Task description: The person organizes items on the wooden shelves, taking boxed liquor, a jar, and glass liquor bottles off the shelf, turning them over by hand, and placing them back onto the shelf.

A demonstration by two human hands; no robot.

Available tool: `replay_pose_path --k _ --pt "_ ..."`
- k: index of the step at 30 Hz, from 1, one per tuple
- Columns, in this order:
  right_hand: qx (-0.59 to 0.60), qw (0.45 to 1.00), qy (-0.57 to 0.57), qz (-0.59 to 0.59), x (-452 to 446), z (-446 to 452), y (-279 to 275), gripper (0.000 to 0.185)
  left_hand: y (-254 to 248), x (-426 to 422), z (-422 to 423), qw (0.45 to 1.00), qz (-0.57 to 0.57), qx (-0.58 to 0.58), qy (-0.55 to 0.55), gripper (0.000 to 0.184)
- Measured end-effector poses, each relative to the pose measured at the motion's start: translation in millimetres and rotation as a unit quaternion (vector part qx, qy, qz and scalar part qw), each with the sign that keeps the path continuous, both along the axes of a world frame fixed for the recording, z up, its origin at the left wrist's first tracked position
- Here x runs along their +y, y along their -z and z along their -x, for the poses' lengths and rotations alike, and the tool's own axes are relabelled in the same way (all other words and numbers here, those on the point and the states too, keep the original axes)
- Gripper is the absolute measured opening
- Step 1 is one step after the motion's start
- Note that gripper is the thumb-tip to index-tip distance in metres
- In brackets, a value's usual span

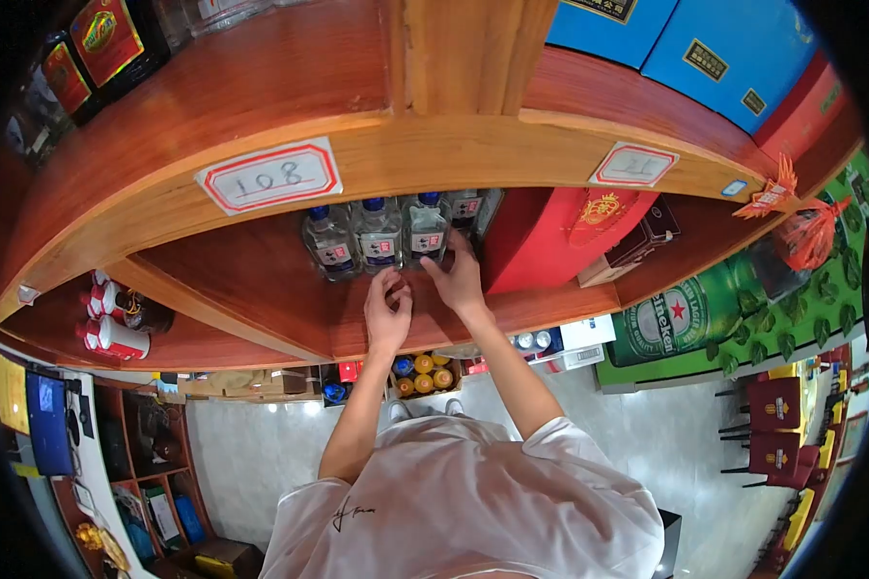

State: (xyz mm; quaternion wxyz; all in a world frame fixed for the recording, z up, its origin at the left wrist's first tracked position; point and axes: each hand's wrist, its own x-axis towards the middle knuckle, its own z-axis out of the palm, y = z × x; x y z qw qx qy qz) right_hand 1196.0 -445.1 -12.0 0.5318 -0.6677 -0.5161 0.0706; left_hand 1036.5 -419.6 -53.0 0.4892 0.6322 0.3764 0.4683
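Observation:
Several clear glass liquor bottles with blue caps stand in a row inside the shelf compartment. My right hand (460, 280) is at the lower right of one bottle (426, 230), its fingers along the side and the thumb at the base. Partly behind those fingers is another bottle (465, 207). My left hand (388, 301) is just in front of the neighbouring bottle (378, 236), with fingers loosely bent, apart, and nothing visible in them. The leftmost bottle (331, 243) stands clear of both hands.
A red gift bag (560, 241) stands right of the bottles. The wooden shelf edge (454, 154) runs overhead, with a "108" label (269, 175). Blue boxes (734, 58) sit above. Below are a carton of orange-capped bottles (423, 374) and a Heineken display (671, 314).

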Motion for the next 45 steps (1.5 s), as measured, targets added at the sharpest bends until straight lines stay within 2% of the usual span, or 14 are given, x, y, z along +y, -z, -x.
replay_pose_path --k 8,11,21,24,25,26,28,29,30,32,34,38,41,45 --pt "0.099 0.995 0.022 -0.019 -4.9 15.8 32.5 0.064 0.1 -6.0 -4.1 0.999 -0.006 0.032 -0.015 0.046" --pt "0.035 0.998 0.047 -0.031 -2.5 15.6 36.3 0.064 -3.8 -7.5 -3.9 0.999 0.007 0.037 -0.005 0.048" --pt "0.098 0.994 0.030 -0.022 -4.5 13.1 31.4 0.069 -2.6 -8.2 -6.5 0.999 0.009 0.026 -0.023 0.038" --pt "0.114 0.992 0.026 -0.049 -2.2 11.0 33.7 0.066 -2.9 -6.2 -3.0 0.994 -0.061 0.079 -0.036 0.026" --pt "0.107 0.993 0.027 -0.049 -5.9 9.8 29.1 0.064 -13.4 -10.0 -6.6 0.989 -0.083 0.098 -0.068 0.013" --pt "0.104 0.993 0.013 -0.054 -7.3 9.2 22.7 0.062 -4.5 -4.7 -4.3 0.968 -0.197 0.128 -0.091 0.011" --pt "0.106 0.993 0.027 -0.033 -7.7 10.1 20.8 0.058 -1.2 -7.3 -3.3 0.962 -0.201 0.137 -0.127 0.011" --pt "0.076 0.995 0.033 -0.052 -5.8 9.8 24.5 0.056 -8.6 -14.1 -2.8 0.975 -0.142 0.113 -0.129 0.011" --pt "0.079 0.995 0.021 -0.065 -0.9 6.9 37.2 0.059 13.5 -8.6 -1.2 0.988 -0.077 0.048 -0.126 0.011" --pt "0.130 0.988 -0.005 -0.086 5.7 7.2 51.3 0.063 13.5 -18.2 3.4 0.991 -0.005 -0.040 -0.128 0.011" --pt "0.173 0.983 -0.022 -0.062 -2.6 10.8 32.9 0.065 -0.4 -43.7 18.6 0.979 0.103 -0.137 -0.109 0.010" --pt "0.111 0.993 -0.005 -0.048 -5.5 10.7 34.0 0.066 7.0 -108.4 68.9 0.976 0.137 -0.075 -0.150 0.010" --pt "0.158 0.985 -0.018 -0.062 -11.3 11.0 33.5 0.064 28.1 -152.1 116.3 0.960 0.166 -0.014 -0.226 0.011" --pt "0.231 0.970 -0.016 -0.074 -17.9 9.5 32.4 0.055 105.5 -205.4 186.9 0.905 0.204 0.158 -0.338 0.025"
